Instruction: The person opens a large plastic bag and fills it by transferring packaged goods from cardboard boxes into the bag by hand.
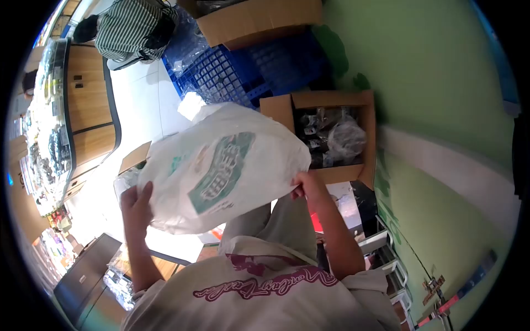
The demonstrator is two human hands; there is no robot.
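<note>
A large white plastic bag (265, 160) with a green printed label is spread out in front of my body. My left hand (136, 205) grips its left edge, thumb upright against the plastic. At the bag's lower right corner, the fingers of my right hand (303, 185) are closed on the edge. The bag looks puffed out, and its contents, if any, cannot be made out. Behind its left end, part of a cardboard flap (134, 158) and some clear plastic show.
An open cardboard box (367, 132) holding dark plastic-wrapped items stands beside the green wall (436, 83). Another carton (259, 22) sits near a blue plastic pallet (221, 77). A person in a striped top (130, 27) is bent over at upper left, near a wooden display counter (88, 88).
</note>
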